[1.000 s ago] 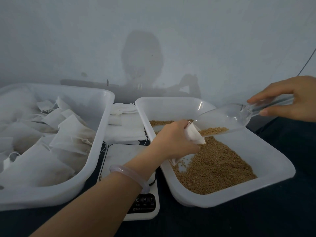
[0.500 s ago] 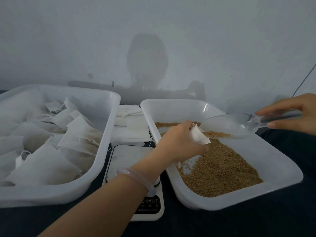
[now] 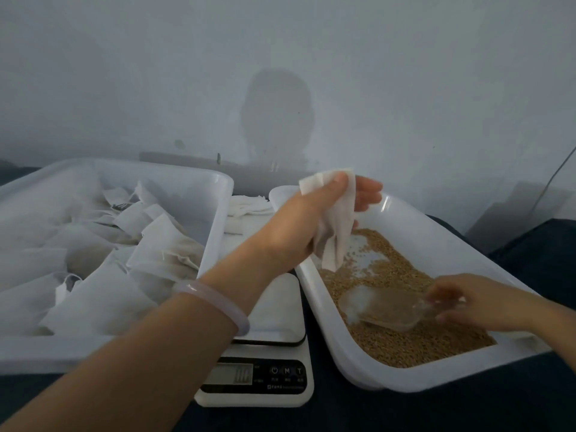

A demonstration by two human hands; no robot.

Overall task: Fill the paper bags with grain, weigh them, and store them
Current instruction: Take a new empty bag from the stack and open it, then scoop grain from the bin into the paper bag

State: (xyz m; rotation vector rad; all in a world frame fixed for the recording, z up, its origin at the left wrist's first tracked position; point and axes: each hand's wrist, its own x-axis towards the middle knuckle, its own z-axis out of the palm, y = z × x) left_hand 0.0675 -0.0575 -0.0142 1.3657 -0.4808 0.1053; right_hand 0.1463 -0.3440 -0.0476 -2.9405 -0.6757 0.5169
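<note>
Head view: the left hand [image 3: 305,226] is raised over the far left corner of the white rectangular plastic tray [image 3: 389,380] that holds brown grain [image 3: 402,272]. It pinches a white paper bag [image 3: 335,232] near the top. The thumb presses the front of the bag, the fingers [image 3: 367,194] sit behind it, and their tips show past its right edge. The top corner of the bag sticks up and left above the thumb, and the rest hangs below the palm. The long axis of the bag is close to upright and leans a little to the left lower down. The crumpled bottom end points down at the grain and hangs just above it. I cannot tell how much grain is inside.

The right hand [image 3: 480,302] is low at the near right of the same tray. Its fingers are curled round the handle of a clear plastic scoop [image 3: 383,310], though motion blur hides the exact grip. The scoop lies in the grain with its long axis across the tray. The bowl points left and the handle points right.

A white digital kitchen scale [image 3: 271,310] stands between the two trays, partly behind the left forearm, which wears a pale lilac bangle [image 3: 215,304]. On the left, a second white plastic tray [image 3: 215,232] holds a pile of filled white bags [image 3: 103,304]. A stack of flat white bags [image 3: 249,204] lies beyond the scale.
</note>
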